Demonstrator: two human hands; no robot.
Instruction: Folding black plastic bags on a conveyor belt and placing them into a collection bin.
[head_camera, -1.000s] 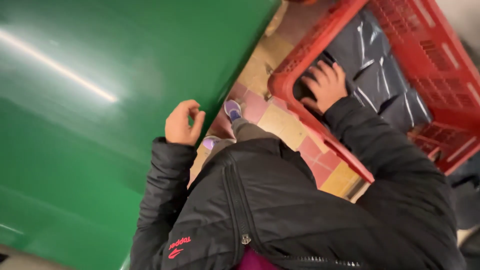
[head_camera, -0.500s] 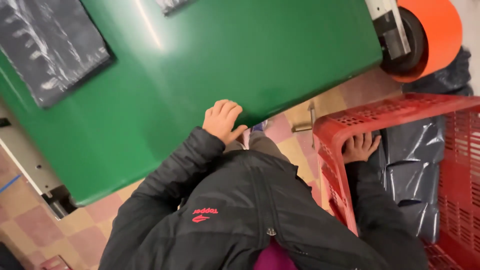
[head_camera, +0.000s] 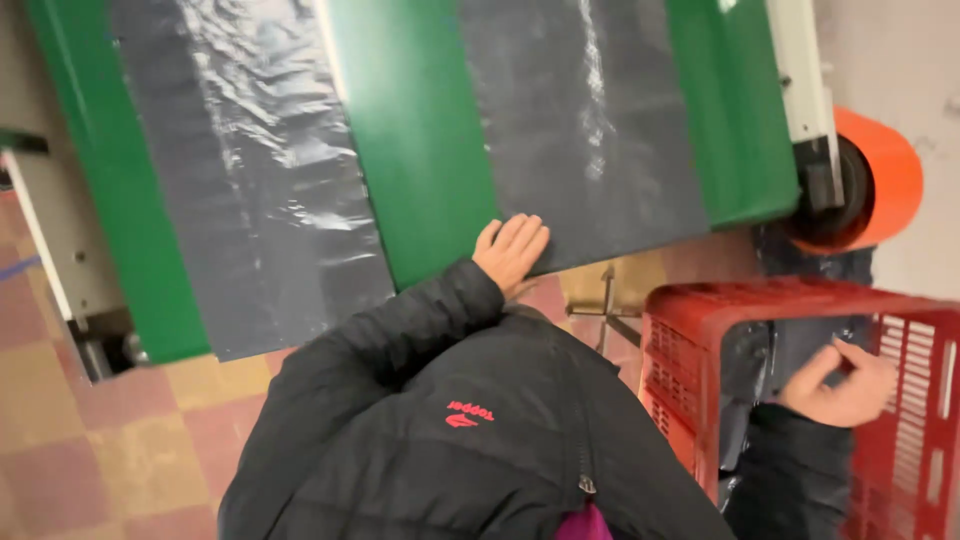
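Note:
My left hand (head_camera: 512, 250) lies flat, fingers together, on the near edge of a green table (head_camera: 420, 150), touching a dark grey plastic sheet (head_camera: 590, 130) spread on it. A second dark plastic sheet (head_camera: 250, 190) lies further left on the same table. My right hand (head_camera: 842, 385) hovers inside a red plastic crate (head_camera: 690, 350) at the lower right, with its fingers curled and thumb out. Dark plastic film (head_camera: 800, 345) lies in the crate next to that hand; whether the hand holds any of it is unclear. My black padded jacket fills the lower middle.
An orange roll (head_camera: 880, 180) on a white bracket sits at the table's right end. A white machine frame (head_camera: 60, 260) stands at the left. The floor has pink and yellow tiles (head_camera: 120, 440). A metal leg (head_camera: 608, 300) shows under the table.
The view has swung so that the table top with its plastic sheets fills the frame. My left hand stays on the table edge. My right hand has left the crate's rim and moved inside.

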